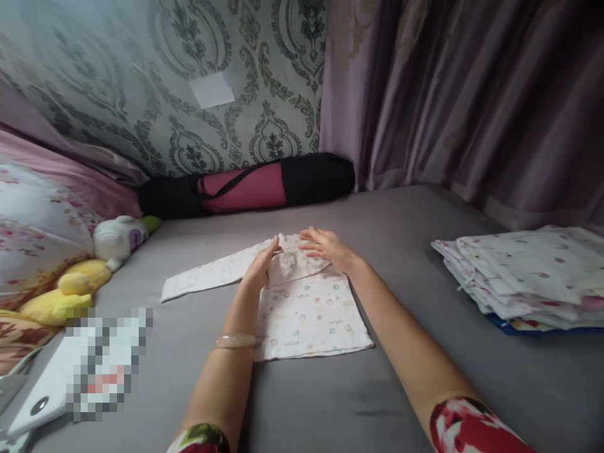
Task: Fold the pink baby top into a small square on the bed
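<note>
A small white long-sleeved shirt [314, 318] with a tiny coloured print lies on the grey bed sheet in front of me. One sleeve [202, 279] stretches out to the left, while a folded part [295, 269] lies across the upper body of the shirt. At the shirt's upper left, my left hand [263, 261] rests edge-on with its fingers extended. My right hand [328, 246] is over the upper right, palm down and fingers spread, touching or just above the cloth. Neither hand grips the fabric. My hands partly hide the neckline.
A stack of folded white clothes [523, 270] sits at the right. Along the wall lies a black and pink long bag [250, 187]. Plush toys [117, 239] and a floral pillow [38, 220] line the left side, near a white partly pixelated object [51, 384]. Purple curtains [401, 94] hang behind.
</note>
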Demonstrator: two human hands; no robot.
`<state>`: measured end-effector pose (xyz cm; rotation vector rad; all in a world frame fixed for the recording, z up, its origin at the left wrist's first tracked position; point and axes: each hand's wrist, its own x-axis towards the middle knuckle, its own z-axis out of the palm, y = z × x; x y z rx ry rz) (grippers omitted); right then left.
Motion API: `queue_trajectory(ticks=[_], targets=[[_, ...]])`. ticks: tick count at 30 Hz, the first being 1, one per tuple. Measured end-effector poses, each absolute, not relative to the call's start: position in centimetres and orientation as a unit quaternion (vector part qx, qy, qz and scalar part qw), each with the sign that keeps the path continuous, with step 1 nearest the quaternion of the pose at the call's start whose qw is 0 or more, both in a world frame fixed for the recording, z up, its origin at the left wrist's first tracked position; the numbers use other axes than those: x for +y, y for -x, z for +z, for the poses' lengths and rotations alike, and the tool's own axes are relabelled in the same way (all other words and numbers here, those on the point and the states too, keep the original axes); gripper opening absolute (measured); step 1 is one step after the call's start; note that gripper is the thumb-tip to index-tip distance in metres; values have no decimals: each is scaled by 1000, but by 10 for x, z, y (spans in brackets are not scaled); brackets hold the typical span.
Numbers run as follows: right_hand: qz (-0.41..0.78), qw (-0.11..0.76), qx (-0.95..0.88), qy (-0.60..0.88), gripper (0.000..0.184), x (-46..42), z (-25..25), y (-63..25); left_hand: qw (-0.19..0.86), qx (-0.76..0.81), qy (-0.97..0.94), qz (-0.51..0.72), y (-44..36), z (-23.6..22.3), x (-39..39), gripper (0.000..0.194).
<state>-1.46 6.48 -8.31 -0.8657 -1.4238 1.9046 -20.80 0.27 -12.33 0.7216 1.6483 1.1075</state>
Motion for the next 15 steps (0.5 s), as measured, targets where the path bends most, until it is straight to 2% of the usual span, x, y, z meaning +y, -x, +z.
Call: queue_trajectory(ticks=[4, 7, 11, 15], targets=[[664, 405, -465, 423, 20, 93, -79, -17, 451, 685, -361, 444, 208, -125, 1, 66], [608, 440, -435, 497, 18, 107, -87, -32, 424, 652, -426, 461, 207, -127, 0, 58], [507, 411, -506, 563, 14, 115, -110, -31, 360, 619, -468, 518, 209, -123, 3, 53], [322, 319, -680, 576, 17, 111, -129, -20, 329, 649, -449, 518, 214, -124, 4, 58]])
